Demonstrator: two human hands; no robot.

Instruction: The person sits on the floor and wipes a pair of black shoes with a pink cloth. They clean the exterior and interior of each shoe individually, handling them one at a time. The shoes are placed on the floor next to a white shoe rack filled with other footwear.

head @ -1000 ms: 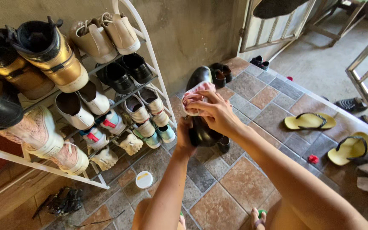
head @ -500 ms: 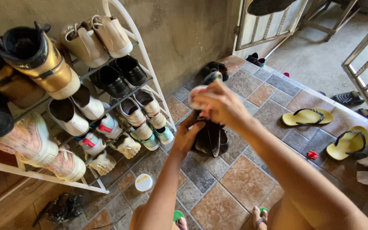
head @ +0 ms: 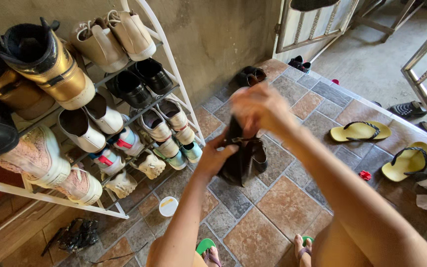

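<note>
Motion blurs right hand (head: 260, 106); its fingers unreadable. Left hand (head: 216, 157) fingers grip dark shoe (head: 240, 160), partly hidden.

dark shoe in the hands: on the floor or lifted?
Lifted. The dark shoe is held between the left hand and right hand, hanging above the tiled floor, apart from the shoe rack.

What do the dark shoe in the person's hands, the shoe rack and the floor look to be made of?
The dark shoe looks like leather or imitation leather: smooth dark brown surface with a dull sheen. The left hand grips it and the right hand is on its top. The shoe rack seems white-coated metal tubing, thin and glossy. The floor looks like matte stone or ceramic tile, with mixed grey and rust colours and grout lines.
</note>
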